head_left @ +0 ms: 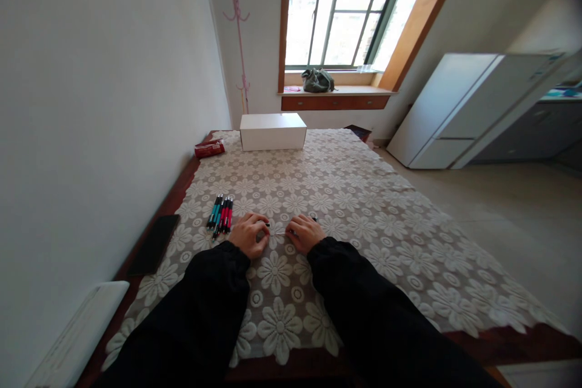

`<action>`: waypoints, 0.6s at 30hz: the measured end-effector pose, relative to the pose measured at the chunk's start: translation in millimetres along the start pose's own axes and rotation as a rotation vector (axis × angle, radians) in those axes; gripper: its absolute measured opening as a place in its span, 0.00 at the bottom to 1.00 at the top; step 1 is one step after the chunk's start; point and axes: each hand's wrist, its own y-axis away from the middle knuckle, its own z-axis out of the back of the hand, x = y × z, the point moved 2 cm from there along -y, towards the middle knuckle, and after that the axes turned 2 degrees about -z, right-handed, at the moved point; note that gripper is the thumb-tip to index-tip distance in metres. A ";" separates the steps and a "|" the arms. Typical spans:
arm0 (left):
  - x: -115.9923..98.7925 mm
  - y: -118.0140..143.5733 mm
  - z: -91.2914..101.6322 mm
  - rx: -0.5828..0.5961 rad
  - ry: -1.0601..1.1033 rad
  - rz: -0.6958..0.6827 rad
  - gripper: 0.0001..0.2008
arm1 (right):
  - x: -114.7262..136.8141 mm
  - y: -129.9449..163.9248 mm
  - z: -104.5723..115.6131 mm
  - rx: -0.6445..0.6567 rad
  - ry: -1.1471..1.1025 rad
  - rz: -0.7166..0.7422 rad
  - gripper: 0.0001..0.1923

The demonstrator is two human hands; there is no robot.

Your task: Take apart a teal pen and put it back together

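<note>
My left hand (249, 235) rests low over the lace tablecloth, its fingers closed in a pinch. A small dark piece (267, 225) pokes out at its fingertips; the rest is hidden. Just to the right, my right hand (305, 233) is closed around what looks like a pen, whose dark end (314, 219) shows beyond the knuckles. A thin pale rod (278, 233) spans the short gap between both hands' fingertips, too fine to make out clearly. Beside my left hand lies a group of several pens (220, 215), with teal and red barrels and black ends.
A white box (273, 132) stands at the table's far end, with a red packet (210, 148) to its left. A black phone-like slab (154, 245) lies at the left edge, near a white object (79, 333). The patterned tablecloth (364, 212) covers the table; a wall borders its left side.
</note>
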 end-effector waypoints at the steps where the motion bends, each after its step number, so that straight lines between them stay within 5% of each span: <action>1: 0.2 -0.1 -0.1 -0.005 0.003 0.002 0.03 | 0.1 0.0 0.1 -0.001 0.000 0.000 0.02; 18: 1.3 -0.4 -0.5 -0.038 -0.002 0.011 0.03 | 1.2 0.0 1.2 -0.003 -0.014 0.024 0.03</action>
